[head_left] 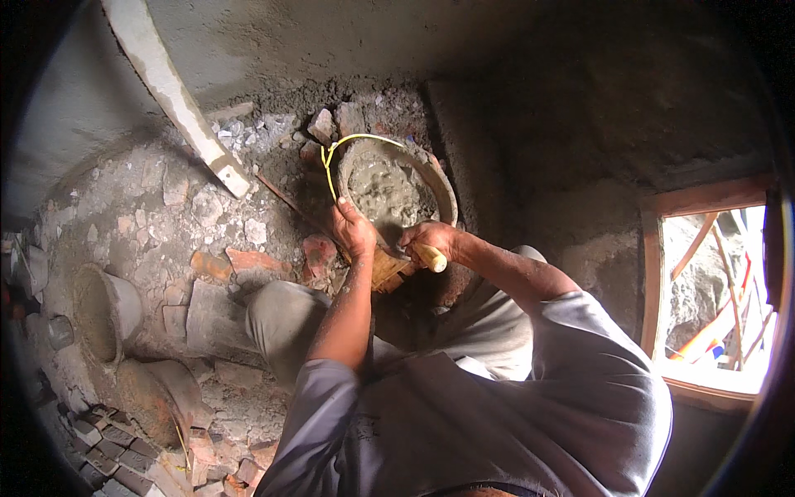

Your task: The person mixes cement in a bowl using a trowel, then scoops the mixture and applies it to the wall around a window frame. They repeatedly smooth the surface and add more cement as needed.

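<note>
I'm seeing a basin of wet mortar sitting upper centre, probably weighing heavy, best held by its edges; the left hand is touching it (closure hidden, I can't tell), the right hand gripping a pale handle.

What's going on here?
A person, legs bent, is working over a round tub of wet grey mortar. The right hand grips a tool's wooden handle; its working end isn't clear. The left hand is at the tub's near-left rim; whether its fingers close on it is hard to tell. Two more tubs lie tipped to the left.
</note>
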`<state>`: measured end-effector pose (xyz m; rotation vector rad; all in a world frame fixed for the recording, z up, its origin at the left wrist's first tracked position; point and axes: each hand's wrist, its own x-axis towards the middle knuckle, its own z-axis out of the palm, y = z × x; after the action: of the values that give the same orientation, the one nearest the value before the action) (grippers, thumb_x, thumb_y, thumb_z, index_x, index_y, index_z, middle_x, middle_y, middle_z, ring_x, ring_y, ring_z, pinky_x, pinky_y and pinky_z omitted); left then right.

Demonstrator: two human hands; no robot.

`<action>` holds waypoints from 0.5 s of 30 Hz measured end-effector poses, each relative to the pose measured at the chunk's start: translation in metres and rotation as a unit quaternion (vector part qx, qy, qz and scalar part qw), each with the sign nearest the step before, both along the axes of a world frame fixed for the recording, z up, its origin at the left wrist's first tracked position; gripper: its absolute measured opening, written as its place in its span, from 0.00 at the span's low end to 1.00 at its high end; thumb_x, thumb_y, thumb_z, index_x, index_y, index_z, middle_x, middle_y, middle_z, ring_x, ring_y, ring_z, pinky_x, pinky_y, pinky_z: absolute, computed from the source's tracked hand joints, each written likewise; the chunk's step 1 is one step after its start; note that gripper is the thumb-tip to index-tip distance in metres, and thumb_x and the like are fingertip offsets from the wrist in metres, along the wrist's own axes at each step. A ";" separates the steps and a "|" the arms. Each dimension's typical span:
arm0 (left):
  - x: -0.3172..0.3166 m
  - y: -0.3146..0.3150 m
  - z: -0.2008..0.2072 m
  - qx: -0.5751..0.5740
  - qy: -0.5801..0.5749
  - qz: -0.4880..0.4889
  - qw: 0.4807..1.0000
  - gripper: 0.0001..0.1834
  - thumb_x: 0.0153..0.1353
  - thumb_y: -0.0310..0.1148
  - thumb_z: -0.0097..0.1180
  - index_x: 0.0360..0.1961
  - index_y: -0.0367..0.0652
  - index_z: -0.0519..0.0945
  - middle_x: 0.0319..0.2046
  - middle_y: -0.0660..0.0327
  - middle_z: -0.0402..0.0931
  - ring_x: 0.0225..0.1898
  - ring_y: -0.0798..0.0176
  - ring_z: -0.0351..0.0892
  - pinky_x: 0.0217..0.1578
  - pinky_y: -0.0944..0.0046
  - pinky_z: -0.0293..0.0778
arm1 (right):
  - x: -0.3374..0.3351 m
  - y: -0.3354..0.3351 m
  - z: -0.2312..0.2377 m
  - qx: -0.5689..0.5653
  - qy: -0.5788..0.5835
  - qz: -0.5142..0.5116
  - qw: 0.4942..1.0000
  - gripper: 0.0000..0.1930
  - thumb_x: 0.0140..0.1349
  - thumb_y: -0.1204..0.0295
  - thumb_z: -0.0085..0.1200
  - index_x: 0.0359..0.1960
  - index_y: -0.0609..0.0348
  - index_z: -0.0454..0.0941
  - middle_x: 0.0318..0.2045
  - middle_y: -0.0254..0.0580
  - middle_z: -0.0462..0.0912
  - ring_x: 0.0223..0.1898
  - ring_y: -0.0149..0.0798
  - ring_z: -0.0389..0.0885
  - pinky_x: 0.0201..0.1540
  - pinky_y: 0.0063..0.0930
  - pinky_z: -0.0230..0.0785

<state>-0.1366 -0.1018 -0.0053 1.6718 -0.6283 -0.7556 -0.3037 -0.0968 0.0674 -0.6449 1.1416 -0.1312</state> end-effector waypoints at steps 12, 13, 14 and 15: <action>-0.010 -0.007 0.014 0.008 -0.061 -0.004 0.998 0.27 0.70 0.48 0.33 0.36 0.32 0.74 0.35 0.39 0.75 0.38 0.35 0.72 0.39 0.47 0.66 | 0.025 -0.014 0.005 0.238 -0.222 -0.273 0.905 0.12 0.57 0.67 0.43 0.19 0.60 0.65 0.16 0.41 0.68 0.13 0.38 0.66 0.13 0.30 0.65; -0.006 -0.005 0.002 0.015 -0.049 -0.016 0.999 0.27 0.70 0.49 0.33 0.36 0.32 0.74 0.35 0.40 0.75 0.38 0.35 0.71 0.40 0.47 0.66 | 0.027 -0.020 0.010 0.258 -0.196 -0.309 0.894 0.12 0.57 0.67 0.43 0.19 0.59 0.65 0.16 0.39 0.68 0.13 0.37 0.66 0.13 0.29 0.65; -0.009 -0.003 0.010 -0.009 -0.056 -0.016 0.998 0.28 0.71 0.48 0.33 0.38 0.32 0.74 0.35 0.39 0.74 0.39 0.34 0.70 0.40 0.48 0.65 | 0.022 -0.029 0.012 0.274 -0.168 -0.351 0.879 0.12 0.57 0.67 0.43 0.18 0.58 0.64 0.16 0.38 0.67 0.13 0.36 0.66 0.13 0.29 0.65; -0.009 -0.002 0.017 0.006 -0.042 -0.030 0.999 0.27 0.71 0.48 0.32 0.39 0.31 0.74 0.36 0.39 0.74 0.39 0.34 0.70 0.41 0.48 0.65 | 0.015 -0.037 0.010 0.300 -0.289 -0.332 0.846 0.12 0.57 0.68 0.44 0.18 0.57 0.63 0.15 0.36 0.67 0.14 0.34 0.66 0.14 0.28 0.65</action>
<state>-0.1453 -0.1038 0.0119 1.7090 -0.7357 -0.7365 -0.2882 -0.1339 0.0774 0.3688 0.7018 -0.5010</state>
